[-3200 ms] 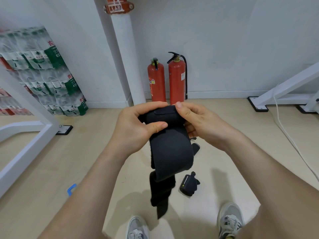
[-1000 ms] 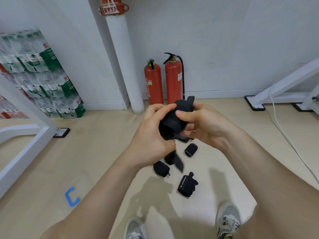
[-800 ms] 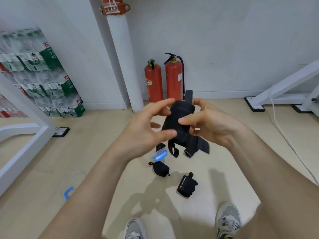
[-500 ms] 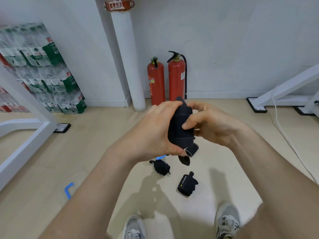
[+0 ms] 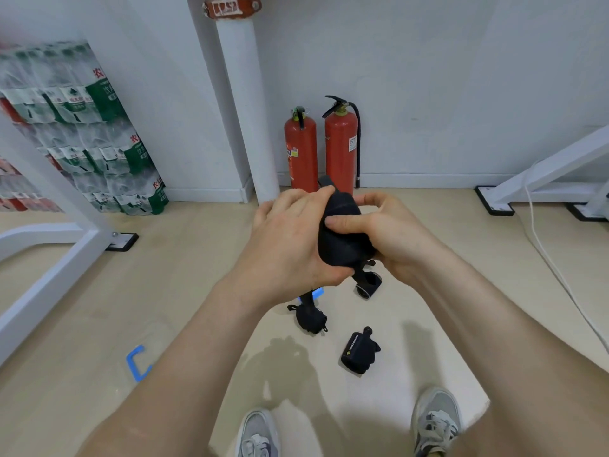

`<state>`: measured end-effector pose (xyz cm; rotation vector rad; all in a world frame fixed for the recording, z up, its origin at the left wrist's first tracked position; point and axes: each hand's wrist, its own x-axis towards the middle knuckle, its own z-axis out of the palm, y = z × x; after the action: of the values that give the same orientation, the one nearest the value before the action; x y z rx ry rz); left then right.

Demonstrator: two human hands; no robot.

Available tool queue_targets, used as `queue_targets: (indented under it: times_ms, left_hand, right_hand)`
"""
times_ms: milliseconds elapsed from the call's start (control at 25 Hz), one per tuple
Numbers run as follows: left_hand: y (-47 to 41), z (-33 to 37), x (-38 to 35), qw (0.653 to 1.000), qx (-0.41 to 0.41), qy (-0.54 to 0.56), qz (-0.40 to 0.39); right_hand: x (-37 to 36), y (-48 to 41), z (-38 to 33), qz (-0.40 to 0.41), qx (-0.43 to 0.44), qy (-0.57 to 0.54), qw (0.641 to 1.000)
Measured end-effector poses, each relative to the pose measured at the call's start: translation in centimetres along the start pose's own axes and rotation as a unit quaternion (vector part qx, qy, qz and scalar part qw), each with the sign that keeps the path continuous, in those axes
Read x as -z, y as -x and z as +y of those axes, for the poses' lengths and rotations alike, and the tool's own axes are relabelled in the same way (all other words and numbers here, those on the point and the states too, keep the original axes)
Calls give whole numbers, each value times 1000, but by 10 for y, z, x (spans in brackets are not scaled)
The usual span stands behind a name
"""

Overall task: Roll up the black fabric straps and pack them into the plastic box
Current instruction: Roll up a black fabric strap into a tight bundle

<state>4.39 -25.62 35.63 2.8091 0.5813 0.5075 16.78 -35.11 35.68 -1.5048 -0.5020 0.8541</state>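
Holding black fabric strap (image 5: 342, 239) as a compact roll above the floor (image 5: 82, 308), no longer trailing long as 3.2 s ago. Gripping with left hand (image 5: 290, 245) curled round its left side, right hand (image 5: 395, 239) pinching from the right, thumb across the front. Directly above three rolled straps (image 5: 359, 352) lying on floor.

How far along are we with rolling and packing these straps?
Done: three rolls lie on the floor: a left roll, a labelled roll and a far roll. In hand: the left hand and right hand grip a fourth strap, nearly rolled. Left: packing; none sits in a box, which I cannot make out.
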Motion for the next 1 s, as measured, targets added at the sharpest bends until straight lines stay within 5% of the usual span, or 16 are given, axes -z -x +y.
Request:
queue_targets:
  times_ms: [120,240,360,480,640,840,1000]
  left_hand:
    - [-4,1,-1,999,2,-32,24]
    - [-6,4,-12,997,20,-73,35]
    - [-6,-7,-11,991,47,124,-36]
    - [-4,-30,-4,907,119,392,-101]
    - [-2,-48,-10,846,112,502,-141]
    - [3,-44,-14,778,68,577,-237]
    - [10,-32,-19,833,81,481,-260]
  right_hand:
    - [2,6,-3,-33,12,40,999]
    - [-1,7,4,-32,45,208,976]
    - [4,1,3,-18,60,199,978]
    - [20,-5,-4,-60,19,94,994]
    - [31,-2,-11,-77,2,32,996]
    - [33,-2,-13,-3,5,-9,1000]
    - [41,-1,-16,51,35,-43,997]
